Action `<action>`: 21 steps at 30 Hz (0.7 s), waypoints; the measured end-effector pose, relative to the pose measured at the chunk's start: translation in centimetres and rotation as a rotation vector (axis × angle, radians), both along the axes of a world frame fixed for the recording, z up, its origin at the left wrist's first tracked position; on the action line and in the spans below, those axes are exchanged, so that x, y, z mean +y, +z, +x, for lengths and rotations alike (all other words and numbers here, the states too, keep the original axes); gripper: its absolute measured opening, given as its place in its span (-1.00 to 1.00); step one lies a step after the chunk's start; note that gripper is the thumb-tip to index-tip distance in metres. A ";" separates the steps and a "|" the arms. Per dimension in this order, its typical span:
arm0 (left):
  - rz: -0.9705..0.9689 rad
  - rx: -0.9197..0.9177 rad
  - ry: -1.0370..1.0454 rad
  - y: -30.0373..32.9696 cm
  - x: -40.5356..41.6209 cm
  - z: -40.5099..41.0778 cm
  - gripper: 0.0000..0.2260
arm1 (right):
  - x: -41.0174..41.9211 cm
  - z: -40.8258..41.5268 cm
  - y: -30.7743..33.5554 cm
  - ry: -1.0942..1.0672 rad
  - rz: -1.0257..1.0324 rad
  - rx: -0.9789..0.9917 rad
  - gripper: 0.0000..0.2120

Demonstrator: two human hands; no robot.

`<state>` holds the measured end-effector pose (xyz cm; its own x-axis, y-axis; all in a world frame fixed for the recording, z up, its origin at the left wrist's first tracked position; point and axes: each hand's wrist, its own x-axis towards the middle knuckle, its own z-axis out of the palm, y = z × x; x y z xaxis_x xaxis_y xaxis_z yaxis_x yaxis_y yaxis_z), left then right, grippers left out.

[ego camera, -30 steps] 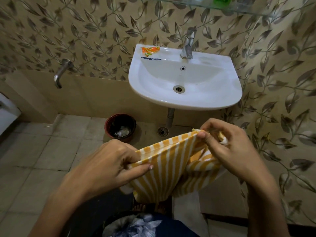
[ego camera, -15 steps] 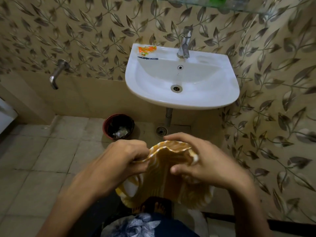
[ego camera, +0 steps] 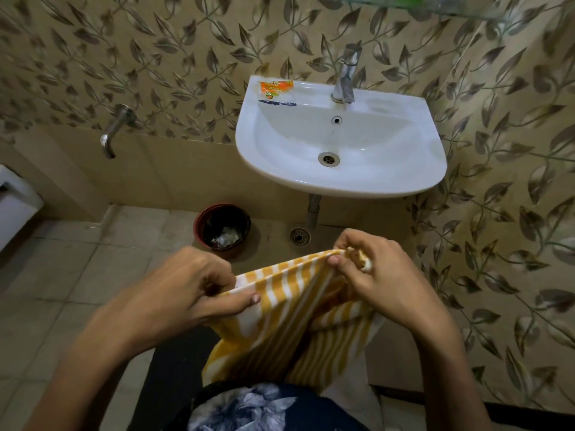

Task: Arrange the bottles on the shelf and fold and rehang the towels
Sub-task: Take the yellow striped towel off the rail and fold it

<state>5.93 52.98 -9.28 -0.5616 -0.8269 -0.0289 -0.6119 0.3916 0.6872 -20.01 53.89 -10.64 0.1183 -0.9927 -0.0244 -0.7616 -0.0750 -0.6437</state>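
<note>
The towel [ego camera: 289,325] is soft striped cloth, matt yellow and white. The basin [ego camera: 339,178] is glossy white ceramic (it catches the light), its tap [ego camera: 344,79] polished metal. At upper left, the wall tiles [ego camera: 124,51] look smooth; the floor [ego camera: 62,290] is duller tile.

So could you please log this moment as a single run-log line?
step: folding towel | left hand: pinches striped towel edge | right hand: pinches opposite edge | towel: stretched between hands, not hung
</note>
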 end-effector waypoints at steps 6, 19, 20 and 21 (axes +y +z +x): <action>0.031 0.083 -0.007 1.0 0.2 0.5 -0.71 | 0.1 -0.2 -0.5 -0.139 -0.025 0.038 -0.86; 0.857 0.398 0.193 0.9 1.5 -1.7 -0.84 | 0.1 1.0 -1.3 -0.363 0.127 -0.143 -0.93; 0.901 0.416 0.245 0.6 1.5 -2.0 -0.81 | 0.2 1.4 -1.1 -0.373 0.207 -0.261 -0.93; 0.942 0.435 0.296 0.3 1.6 -2.4 -0.79 | 0.2 1.9 -0.7 -0.376 0.299 -0.400 -0.92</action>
